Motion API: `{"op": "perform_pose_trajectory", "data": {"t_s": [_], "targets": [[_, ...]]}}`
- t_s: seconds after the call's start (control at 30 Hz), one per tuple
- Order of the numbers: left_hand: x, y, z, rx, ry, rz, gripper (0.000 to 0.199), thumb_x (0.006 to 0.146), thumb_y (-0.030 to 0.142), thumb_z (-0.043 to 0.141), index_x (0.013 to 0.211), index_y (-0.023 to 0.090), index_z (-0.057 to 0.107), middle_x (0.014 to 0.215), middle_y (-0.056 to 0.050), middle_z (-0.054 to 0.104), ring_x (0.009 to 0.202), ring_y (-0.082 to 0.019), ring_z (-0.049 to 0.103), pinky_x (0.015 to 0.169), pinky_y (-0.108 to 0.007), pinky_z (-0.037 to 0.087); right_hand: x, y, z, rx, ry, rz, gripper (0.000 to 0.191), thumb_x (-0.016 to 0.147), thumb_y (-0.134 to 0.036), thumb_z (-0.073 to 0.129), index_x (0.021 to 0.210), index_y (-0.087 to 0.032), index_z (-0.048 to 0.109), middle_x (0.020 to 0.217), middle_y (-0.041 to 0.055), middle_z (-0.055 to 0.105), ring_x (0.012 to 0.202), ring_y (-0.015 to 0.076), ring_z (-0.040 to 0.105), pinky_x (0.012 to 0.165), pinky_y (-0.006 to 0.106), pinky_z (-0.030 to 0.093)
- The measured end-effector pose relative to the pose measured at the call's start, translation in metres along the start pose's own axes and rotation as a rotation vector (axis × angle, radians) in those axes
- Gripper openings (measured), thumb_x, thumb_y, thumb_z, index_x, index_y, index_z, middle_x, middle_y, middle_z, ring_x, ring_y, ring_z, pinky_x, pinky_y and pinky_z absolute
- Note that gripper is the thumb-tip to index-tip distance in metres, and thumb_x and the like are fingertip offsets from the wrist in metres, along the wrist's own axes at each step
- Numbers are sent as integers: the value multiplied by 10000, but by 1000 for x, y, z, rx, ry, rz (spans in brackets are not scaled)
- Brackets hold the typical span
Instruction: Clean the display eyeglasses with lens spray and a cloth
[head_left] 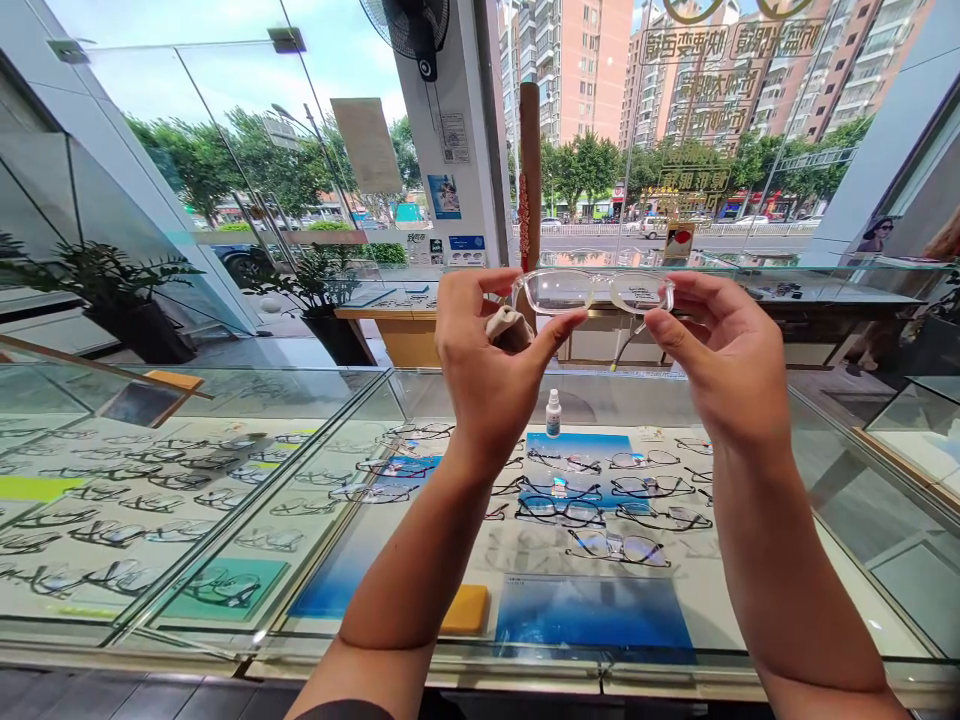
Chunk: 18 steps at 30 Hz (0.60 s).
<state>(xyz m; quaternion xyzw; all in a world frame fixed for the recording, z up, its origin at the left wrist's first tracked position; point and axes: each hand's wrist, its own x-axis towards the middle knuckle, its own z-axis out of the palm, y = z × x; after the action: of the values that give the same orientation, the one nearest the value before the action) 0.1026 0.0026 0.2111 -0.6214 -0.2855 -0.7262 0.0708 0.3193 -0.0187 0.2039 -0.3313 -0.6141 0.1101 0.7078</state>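
Both hands hold up a pair of clear-framed eyeglasses above the glass display counter. My left hand grips the left end of the frame, its thumb near the lower rim of the left lens. Bunched in that same palm is a light grey-beige cloth. With thumb and fingers, my right hand pinches the right end of the frame. One temple arm hangs down below the right lens. Beneath the raised hands, a small white spray bottle stands upright on the counter.
Many eyeglasses lie in rows in the glass display case. A yellow-orange case and blue sheets are near its front. Potted plants stand left by the window. A fan hangs above.
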Motion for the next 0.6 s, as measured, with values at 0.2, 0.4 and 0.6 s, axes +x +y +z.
{"op": "perform_pose_trajectory", "data": {"t_s": [0.2,0.4,0.6], "targets": [[-1,2,0,72,21,101,530,787,501,948,1187,273,684,1127,-66,649,1025,-243,628,870,-410,543,1,0,-3,-18,-15,50,451,848,-466,907,1241,-319,741,1180,31,745,1126,233,723,1026,445,603],[0,2,1,27,8,71,527,781,509,950,1194,290,707,1116,-66,669,1021,-244,647,852,-407,552,-2,8,0,-24,10,10,471,864,-488,891,1266,-301,734,1165,46,760,1109,242,729,988,447,626],[0,-4,4,-1,-33,21,549,809,551,917,1249,301,706,1148,-69,709,1090,-263,679,881,-407,577,-4,7,1,-104,85,-63,486,842,-478,907,1263,-307,735,1200,58,754,1085,249,717,926,447,637]]}}
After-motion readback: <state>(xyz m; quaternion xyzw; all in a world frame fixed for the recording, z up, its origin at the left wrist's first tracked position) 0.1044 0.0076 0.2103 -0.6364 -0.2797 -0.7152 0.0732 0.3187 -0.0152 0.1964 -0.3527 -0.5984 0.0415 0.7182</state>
